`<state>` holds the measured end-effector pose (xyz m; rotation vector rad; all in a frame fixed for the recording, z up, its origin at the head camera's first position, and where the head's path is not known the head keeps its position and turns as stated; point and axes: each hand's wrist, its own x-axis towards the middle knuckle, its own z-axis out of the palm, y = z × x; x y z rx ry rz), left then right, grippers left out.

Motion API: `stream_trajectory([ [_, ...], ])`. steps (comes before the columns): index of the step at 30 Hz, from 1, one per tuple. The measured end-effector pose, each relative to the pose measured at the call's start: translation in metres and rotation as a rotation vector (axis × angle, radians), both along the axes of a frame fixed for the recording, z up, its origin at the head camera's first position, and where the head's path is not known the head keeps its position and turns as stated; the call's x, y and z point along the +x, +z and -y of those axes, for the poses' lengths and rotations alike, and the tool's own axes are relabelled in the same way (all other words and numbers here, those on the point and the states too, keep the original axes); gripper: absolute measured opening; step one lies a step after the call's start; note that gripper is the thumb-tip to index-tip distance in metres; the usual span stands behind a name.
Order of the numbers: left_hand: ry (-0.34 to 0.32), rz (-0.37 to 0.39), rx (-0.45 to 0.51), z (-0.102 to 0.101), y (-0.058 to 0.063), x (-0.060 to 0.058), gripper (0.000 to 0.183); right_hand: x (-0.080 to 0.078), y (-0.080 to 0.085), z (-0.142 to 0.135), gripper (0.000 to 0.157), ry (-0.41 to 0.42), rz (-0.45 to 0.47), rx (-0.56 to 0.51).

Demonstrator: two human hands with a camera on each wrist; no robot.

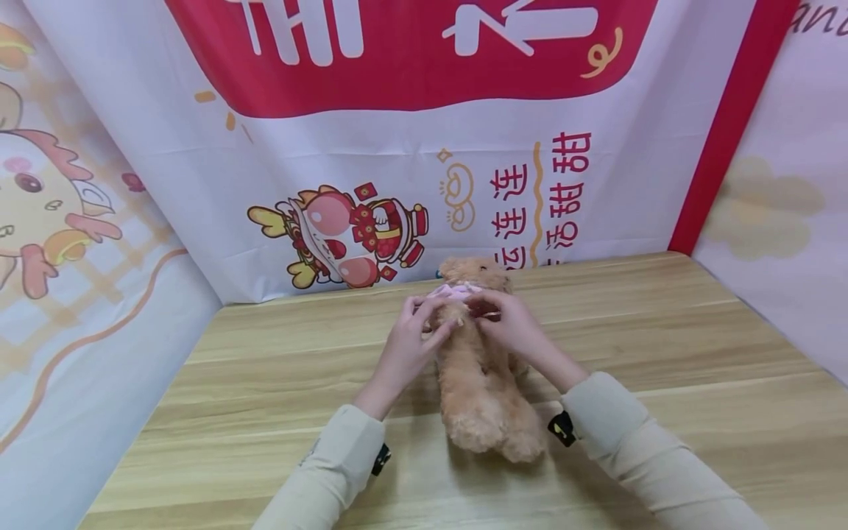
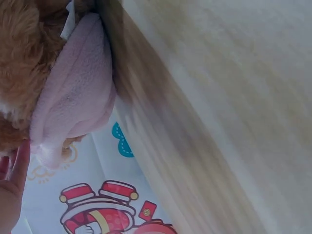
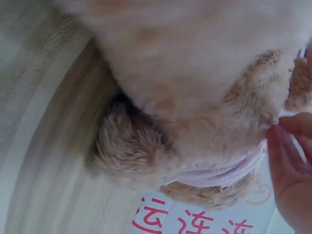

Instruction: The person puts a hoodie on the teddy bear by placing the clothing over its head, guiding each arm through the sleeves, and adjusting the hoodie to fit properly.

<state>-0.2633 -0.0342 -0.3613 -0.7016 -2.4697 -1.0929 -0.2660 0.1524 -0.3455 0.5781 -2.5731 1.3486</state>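
A tan plush toy [image 1: 467, 383] lies on the wooden table, legs toward me and head at the far end. Pink fuzzy cloth [image 2: 78, 83] wraps its neck area; a white tag [image 2: 68, 20] sticks out beside it. My left hand [image 1: 411, 342] curls its fingers and thumb about the toy's upper body, a fingertip right at the cloth's lower edge in the left wrist view. From the other side, my right hand [image 1: 513, 324] pinches at the toy's fur just below the cloth, thumb and forefinger tips together in the right wrist view. The toy's face is hidden.
The wooden table [image 1: 265, 383] runs back to a printed cloth backdrop [image 1: 397, 147] with red characters and cartoon figures. Similar printed sheets hang at the left [image 1: 132, 221] and right [image 1: 762, 221]. A small black device [image 1: 562, 428] sits at the right wrist.
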Motion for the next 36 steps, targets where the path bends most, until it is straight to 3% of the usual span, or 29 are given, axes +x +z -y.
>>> stream_trajectory([
  [6,0.054,0.022,0.015,0.010,-0.008,-0.004,0.031,0.002,-0.008,-0.012,0.028,-0.088,0.078,0.066],
  [13,0.032,-0.022,-0.031,0.018,-0.017,-0.006,0.041,0.000,-0.022,-0.022,0.029,-0.141,0.114,0.164],
  [16,0.039,-0.001,-0.026,0.019,-0.017,-0.006,0.033,0.003,-0.023,-0.022,0.032,-0.144,0.188,0.201],
  [20,0.065,0.041,-0.042,0.020,-0.017,-0.006,0.026,0.005,-0.029,-0.025,0.038,-0.124,0.353,0.235],
  [22,0.073,0.046,-0.054,0.020,-0.018,-0.006,0.024,0.004,-0.035,-0.028,0.038,-0.103,0.383,0.228],
  [24,0.083,0.042,-0.071,0.020,-0.019,-0.007,0.024,-0.001,-0.046,-0.033,0.036,-0.084,0.348,0.207],
  [27,0.086,0.036,-0.083,0.020,-0.021,-0.007,0.029,-0.004,-0.049,-0.036,0.034,-0.095,0.279,0.196],
  [36,0.089,0.023,-0.099,0.025,-0.024,-0.010,0.032,0.003,-0.023,-0.034,0.021,-0.192,0.220,0.198],
])
